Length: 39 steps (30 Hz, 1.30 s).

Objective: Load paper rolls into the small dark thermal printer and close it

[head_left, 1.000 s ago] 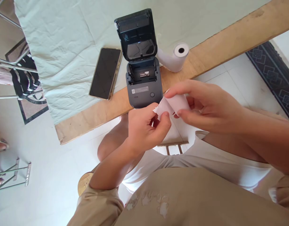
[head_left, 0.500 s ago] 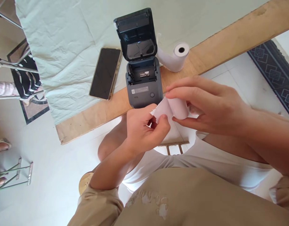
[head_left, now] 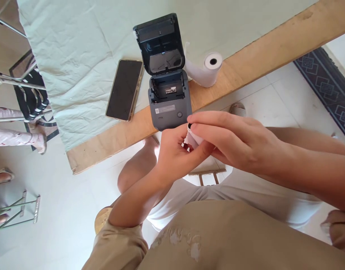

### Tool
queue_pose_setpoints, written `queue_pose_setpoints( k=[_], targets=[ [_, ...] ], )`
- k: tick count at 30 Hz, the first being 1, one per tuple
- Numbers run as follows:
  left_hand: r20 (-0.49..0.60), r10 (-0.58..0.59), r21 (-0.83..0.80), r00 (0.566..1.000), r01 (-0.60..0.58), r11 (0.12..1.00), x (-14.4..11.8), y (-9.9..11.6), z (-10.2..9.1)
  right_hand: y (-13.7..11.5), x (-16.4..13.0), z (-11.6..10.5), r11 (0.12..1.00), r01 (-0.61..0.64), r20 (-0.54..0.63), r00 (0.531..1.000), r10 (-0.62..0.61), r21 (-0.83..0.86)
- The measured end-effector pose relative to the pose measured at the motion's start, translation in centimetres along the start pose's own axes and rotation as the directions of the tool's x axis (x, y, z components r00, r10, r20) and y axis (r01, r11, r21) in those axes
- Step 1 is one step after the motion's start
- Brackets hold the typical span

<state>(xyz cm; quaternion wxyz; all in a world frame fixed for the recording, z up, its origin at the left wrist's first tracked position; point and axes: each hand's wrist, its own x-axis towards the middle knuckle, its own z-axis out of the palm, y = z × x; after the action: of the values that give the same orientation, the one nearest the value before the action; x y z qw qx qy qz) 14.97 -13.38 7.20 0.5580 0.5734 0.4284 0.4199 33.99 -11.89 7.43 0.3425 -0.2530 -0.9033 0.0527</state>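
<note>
Both my hands hold one small white paper roll (head_left: pixel 192 137) just in front of the table edge. My right hand (head_left: pixel 231 140) wraps over the roll from the right and hides most of it. My left hand (head_left: pixel 175 150) pinches its loose end from the left. Right behind them a dark grey portable printer (head_left: pixel 168 101) stands on the wooden table edge (head_left: pixel 110 138), its lid (head_left: pixel 159 43) swung up and its paper bay bare.
A second white paper roll (head_left: pixel 206 69) lies to the right of the printer, partly unrolled. A black phone (head_left: pixel 124 90) lies face up to the left on a pale green cloth (head_left: pixel 74 56). Metal chair legs (head_left: pixel 12 77) and a person's feet are at far left.
My right hand has closed over the roll and moved left and down to meet my left hand; the loose paper flap that showed before is now mostly covered. The view shifted slightly.
</note>
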Motion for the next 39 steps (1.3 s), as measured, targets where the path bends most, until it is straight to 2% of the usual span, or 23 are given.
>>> queue_pose_setpoints(
  k=[2,4,7,9,12,14,17,19,21,26,30,33,36,38,39],
  targets=[
    [-0.001,-0.071,-0.058,0.997,0.071,0.996,0.0,0.2,-0.1,-0.2,-0.2,0.1,0.998,-0.050,0.017,0.999,0.049,0.030],
    [0.010,-0.140,-0.100,0.990,0.141,0.985,-0.1,-0.1,-0.3,-0.2,-0.5,0.2,0.983,-0.115,0.032,0.993,0.111,0.141],
    [0.051,-0.214,-0.178,0.975,0.220,0.959,-0.3,-0.8,-0.7,-0.1,-0.9,0.1,0.905,-0.219,0.072,0.976,0.207,0.365],
    [0.098,-0.242,-0.267,0.965,0.259,0.928,-0.4,-1.2,-1.0,0.0,-0.8,-0.3,0.850,-0.274,0.110,0.962,0.252,0.450],
    [0.183,-0.237,-0.345,0.954,0.288,0.893,-0.3,-1.5,-1.1,0.1,-0.4,-1.1,0.842,-0.285,0.122,0.959,0.257,0.457],
    [0.210,-0.198,-0.356,0.957,0.264,0.896,-0.3,-1.6,-1.0,0.0,-0.2,-1.4,0.859,-0.273,0.105,0.962,0.252,0.434],
    [0.182,-0.118,-0.372,0.976,0.180,0.911,-0.6,-1.7,-0.8,0.0,0.0,-1.3,0.877,-0.280,0.098,0.960,0.262,0.390],
    [0.148,-0.108,-0.355,0.983,0.155,0.922,-0.7,-1.9,-0.7,0.1,0.1,-1.2,0.884,-0.286,0.099,0.958,0.269,0.371],
    [0.154,-0.130,-0.352,0.980,0.177,0.919,-0.7,-2.0,-0.6,0.2,0.0,-1.0,0.883,-0.291,0.103,0.957,0.273,0.367],
    [0.287,-0.117,-0.436,0.951,0.238,0.868,0.0,-2.2,-0.5,0.6,-0.3,-0.9,0.862,-0.268,0.103,0.963,0.249,0.431],
    [0.338,-0.167,-0.402,0.926,0.302,0.864,0.7,-1.9,-0.2,0.8,-0.5,-0.4,0.824,-0.230,0.082,0.972,0.219,0.517],
    [0.347,-0.207,-0.364,0.915,0.335,0.869,0.7,-1.4,-0.3,0.6,-0.7,0.0,0.797,-0.243,0.036,0.962,0.269,0.553],
    [0.311,-0.153,-0.275,0.938,0.243,0.930,0.0,-0.8,-1.4,0.8,-0.8,-0.2,0.751,-0.281,0.000,0.936,0.351,0.598],
    [0.212,-0.009,-0.196,0.977,0.052,0.979,-0.4,-0.5,-2.4,1.1,-0.7,-0.5,0.712,-0.299,-0.002,0.921,0.389,0.636],
    [0.101,0.083,-0.138,0.991,-0.068,0.988,-0.5,-0.5,-2.9,1.4,-0.6,-0.6,0.700,-0.301,-0.006,0.916,0.400,0.648]
  ],
)
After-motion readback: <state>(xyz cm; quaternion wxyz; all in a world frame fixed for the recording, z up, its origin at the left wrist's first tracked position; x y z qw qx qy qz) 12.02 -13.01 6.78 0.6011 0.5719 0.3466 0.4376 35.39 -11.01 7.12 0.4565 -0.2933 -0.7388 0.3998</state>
